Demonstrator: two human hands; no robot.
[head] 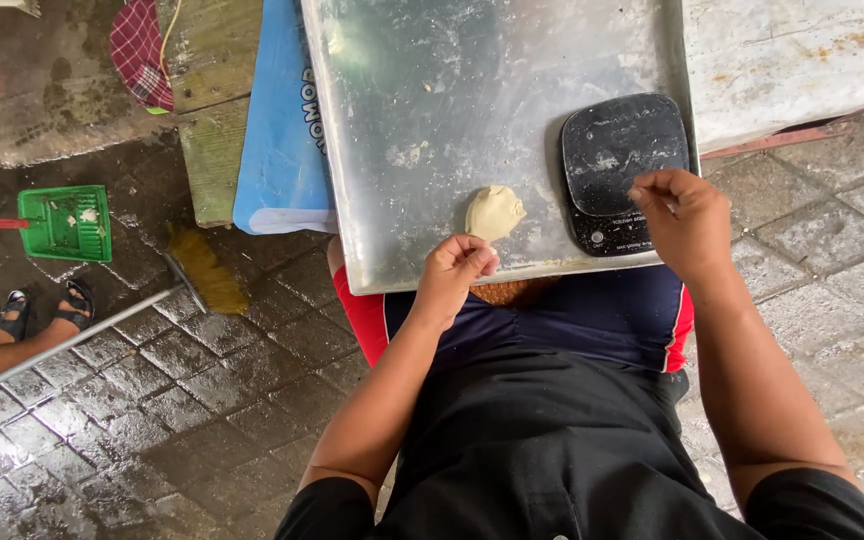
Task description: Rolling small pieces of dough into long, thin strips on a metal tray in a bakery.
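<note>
We see a lump of dough on the metal tray, just left of the black scale. The left hand is curled at the tray's near edge, touching the dough. The right hand rests on the scale, fingers bent; maybe pinching something, we cannot tell.

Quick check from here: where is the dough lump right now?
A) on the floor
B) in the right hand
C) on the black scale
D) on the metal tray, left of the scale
D: the dough lump lies on the floured metal tray, left of the black scale, just beyond the left hand.
</note>
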